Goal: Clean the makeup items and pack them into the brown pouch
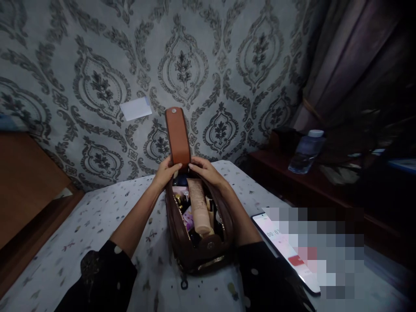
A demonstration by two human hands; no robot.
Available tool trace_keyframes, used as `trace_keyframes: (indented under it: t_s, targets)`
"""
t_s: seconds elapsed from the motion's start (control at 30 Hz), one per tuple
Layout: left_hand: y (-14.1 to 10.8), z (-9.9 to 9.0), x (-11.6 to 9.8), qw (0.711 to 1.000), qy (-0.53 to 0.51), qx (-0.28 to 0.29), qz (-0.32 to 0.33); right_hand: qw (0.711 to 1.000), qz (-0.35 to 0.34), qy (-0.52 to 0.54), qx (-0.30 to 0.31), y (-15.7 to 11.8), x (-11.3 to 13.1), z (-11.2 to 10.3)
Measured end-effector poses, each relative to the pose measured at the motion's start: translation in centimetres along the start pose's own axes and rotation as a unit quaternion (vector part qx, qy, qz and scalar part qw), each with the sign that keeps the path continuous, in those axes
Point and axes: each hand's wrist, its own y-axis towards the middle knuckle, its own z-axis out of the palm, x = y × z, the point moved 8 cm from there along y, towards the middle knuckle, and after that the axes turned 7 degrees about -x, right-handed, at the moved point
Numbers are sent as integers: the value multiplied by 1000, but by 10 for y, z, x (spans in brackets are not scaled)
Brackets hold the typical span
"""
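A dark brown makeup bag [177,255] lies unzipped on the bed, its opening facing up. Its tan flap [177,134], with a metal snap near the tip, stands raised at the far end. My left hand [164,174] grips the bag's far rim on the left of the flap's base, thumb on the near side. On the other side my right hand [206,171] holds the same rim, thumb by the flap's base; its fingers are partly hidden. A beige squeeze tube [199,208] lies lengthwise on top inside, over several small cosmetics that I cannot make out singly.
A lit phone [286,253] lies right of the bag, partly covered by a pixelated patch. A water bottle [306,151] stands on the dark red ledge [260,162]. Patterned wallpaper [221,130] with a white card [135,108] is behind. A wooden panel [29,182] borders the left.
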Motion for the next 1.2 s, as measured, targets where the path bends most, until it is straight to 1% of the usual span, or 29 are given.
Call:
trace_keyframes:
  t_s: [0.07, 0.17, 0.4, 0.5, 0.57, 0.63, 0.73, 0.87, 1.0, 1.1, 1.2]
  targets:
    - [0, 0, -3, 999, 36, -6, 21, 1000, -3, -24, -1, 2, 2, 1]
    - [-1, -1, -5, 997, 71, -17, 29, 999, -6, -41, -8, 2, 6, 0]
    - [-12, 3, -14, 994, 99, -27, 32, 998, -6, -58, 3, -6, 22, 4]
    - [-21, 7, -21, 992, 116, -29, 47, 998, -6, -58, 9, -10, 32, 8]
    - [-28, 9, -27, 988, 132, -27, 70, 998, -10, -61, 11, -13, 39, 9]
    - [-37, 13, -33, 986, 142, -12, 91, 997, -12, -74, 10, -18, 46, 9]
    - [-50, 18, -40, 980, 162, 10, 113, 996, -4, -93, 10, -27, 53, 9]
    - [-69, 22, -47, 970, 194, 28, 146, 995, 9, -95, 20, -42, 65, 15]
    - [-90, 24, -56, 957, 230, 19, 173, 994, 3, -104, 14, -59, 79, 18]
    - [-108, 29, -63, 942, 271, 26, 197, 992, -3, -129, -1, -71, 83, 16]
    - [-125, 33, -64, 928, 312, 28, 204, 984, -15, -174, -37, -84, 83, 9]
